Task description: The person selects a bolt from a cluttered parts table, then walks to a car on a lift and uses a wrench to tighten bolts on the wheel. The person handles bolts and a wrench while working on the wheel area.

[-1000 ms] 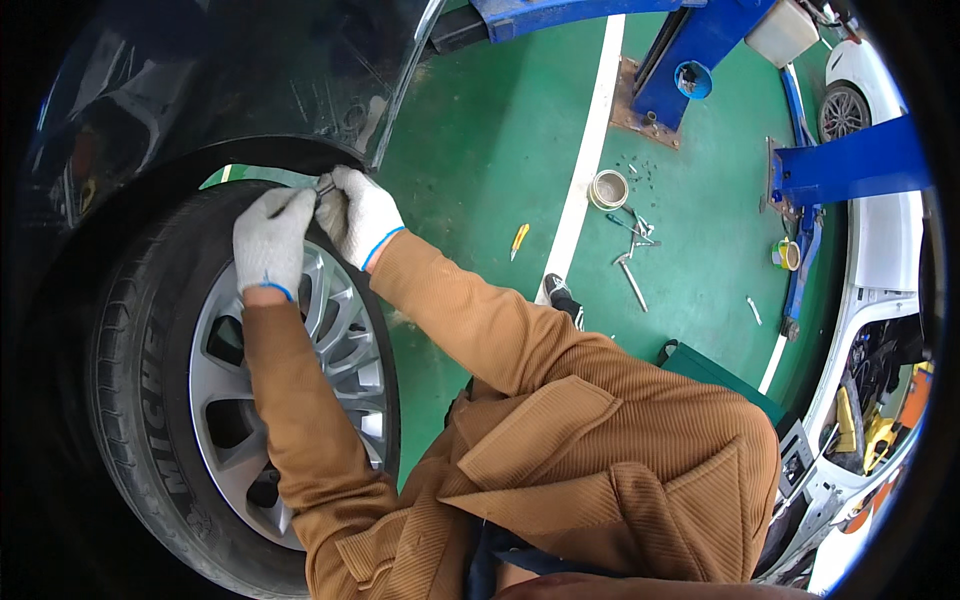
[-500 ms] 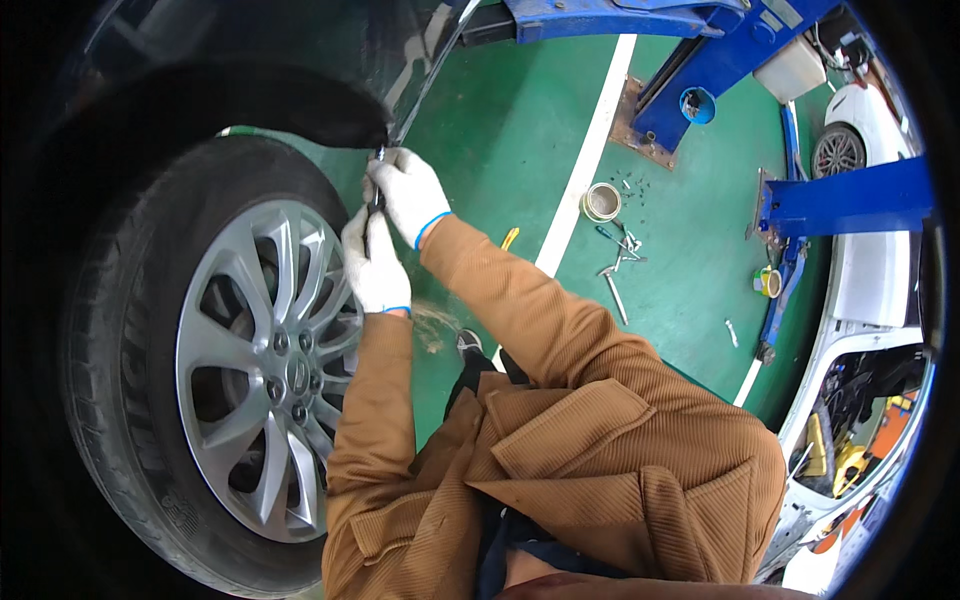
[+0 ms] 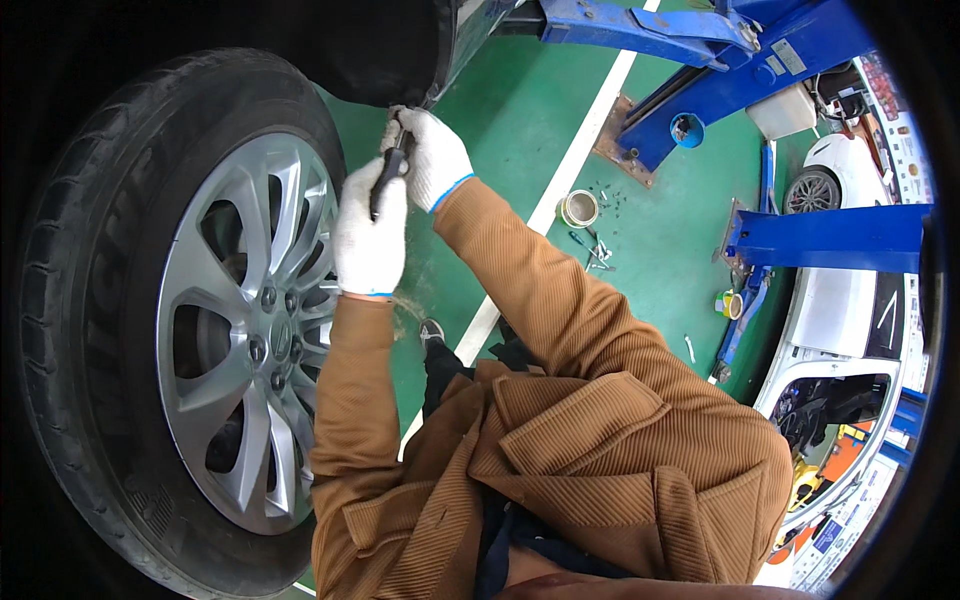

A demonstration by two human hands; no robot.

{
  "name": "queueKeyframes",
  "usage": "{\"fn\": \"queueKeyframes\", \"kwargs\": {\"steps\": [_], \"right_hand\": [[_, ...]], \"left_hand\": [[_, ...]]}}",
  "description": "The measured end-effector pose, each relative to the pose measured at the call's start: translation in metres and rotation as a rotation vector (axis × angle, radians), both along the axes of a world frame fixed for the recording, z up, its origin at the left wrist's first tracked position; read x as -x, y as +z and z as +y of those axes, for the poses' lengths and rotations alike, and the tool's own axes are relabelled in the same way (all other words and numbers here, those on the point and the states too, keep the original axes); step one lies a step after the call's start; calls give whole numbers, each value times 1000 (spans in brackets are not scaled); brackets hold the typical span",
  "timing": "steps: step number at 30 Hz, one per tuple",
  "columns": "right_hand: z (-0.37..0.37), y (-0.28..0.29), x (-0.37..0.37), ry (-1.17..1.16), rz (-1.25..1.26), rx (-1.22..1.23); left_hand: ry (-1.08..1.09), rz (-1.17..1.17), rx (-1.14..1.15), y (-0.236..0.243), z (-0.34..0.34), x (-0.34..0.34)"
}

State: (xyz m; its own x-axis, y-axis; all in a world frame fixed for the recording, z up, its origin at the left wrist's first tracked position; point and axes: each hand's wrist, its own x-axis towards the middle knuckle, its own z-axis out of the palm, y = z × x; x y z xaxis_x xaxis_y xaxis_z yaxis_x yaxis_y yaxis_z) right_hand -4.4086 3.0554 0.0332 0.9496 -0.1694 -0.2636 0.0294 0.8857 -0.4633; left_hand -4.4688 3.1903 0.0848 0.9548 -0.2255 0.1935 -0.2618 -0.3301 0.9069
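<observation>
Both my hands wear white gloves and are raised at the lower edge of the car's dark wheel arch [image 3: 370, 60]. My left hand [image 3: 368, 235] is closed around the black handle of a hand tool [image 3: 389, 178] with a metal shaft; its exact kind is unclear. Just above it, my right hand [image 3: 437, 155] has its fingers bent around the tool's metal end, close under the arch's corner. The tip of the tool is hidden by the fingers. Left of my hands stands the car's wheel [image 3: 180, 300], a black tyre on a silver multi-spoke rim.
A blue lift arm [image 3: 640, 30] and lift post [image 3: 740, 85] stand ahead. On the green floor are an open tin [image 3: 579, 209], scattered small parts and several hand tools [image 3: 598, 250]. A white car body [image 3: 830, 310] is at the right.
The view has shifted, with the wheel larger and further left. The tool's black handle, mostly covered before, now shows tilted over my left hand. My right hand stays by the arch corner.
</observation>
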Motion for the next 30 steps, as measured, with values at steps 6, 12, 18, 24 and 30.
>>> {"fn": "queueKeyframes", "kwargs": {"steps": [6, 12, 18, 24, 30], "right_hand": [[-4, -2, -4, 79, 46, 67], [6, 24, -2, -35, 175, 506], [13, 17, -8, -37, 213, 123], [8, 17, 4, -16, 117, 257], [5, 27, 7, 36, 168, 403]], "left_hand": [[21, -258, -121, -38, 9, -1], [64, 455, 559, -44, 4, -2], [79, -50, 138, -33, 8, -5], [41, -22, 49, -45, 10, 6], [7, 543, 436, -43, 11, 21]]}}
